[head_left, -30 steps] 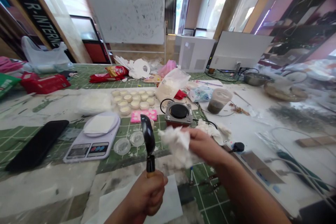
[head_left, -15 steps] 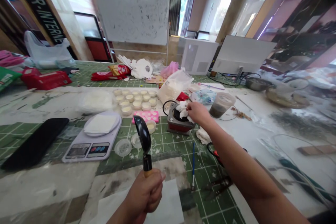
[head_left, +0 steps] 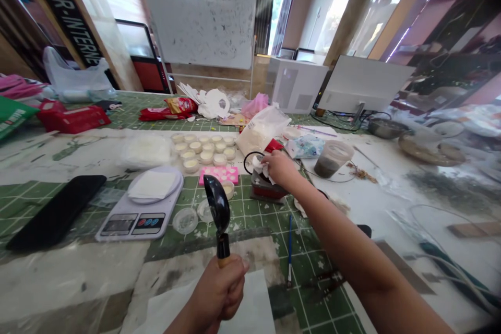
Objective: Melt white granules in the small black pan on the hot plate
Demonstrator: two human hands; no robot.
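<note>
Glossy black ladle (head_left: 219, 209) is standing nearly upright at near centre, crumpled white tissue (head_left: 258, 164) is bunching over a red-sided burner (head_left: 266, 190), the burner sitting farther back, slightly right

Ladle (head_left: 218, 206): glossy black head, black collar, yellow-brown handle section
Tissue wad (head_left: 258, 164): plain white
Hot plate (head_left: 266, 189): dark red sides, grey base
Surface (head_left: 270, 219): green, white grid lines, white specks
Paper sheet (head_left: 255, 302): plain white
Scale (head_left: 133, 206): pale lavender-white body, grey display, dark panel with red and blue marks
Flat slab (head_left: 58, 211): uniform black
Filled cups (head_left: 206, 157): cream contents
Mould (head_left: 218, 174): bright pink with white shapes
Brush (head_left: 290, 244): blue handle, silver ferrule
Tub (head_left: 327, 165): translucent wall, dark grey-brown contents
Soft packet (head_left: 305, 146): white with blue-green print
Pouch (head_left: 178, 107): red and gold
Box (head_left: 78, 119): red
Whiteboard (head_left: 203, 21): white with scattered dark marks
Signboard (head_left: 64, 13): black with white lettering
</note>
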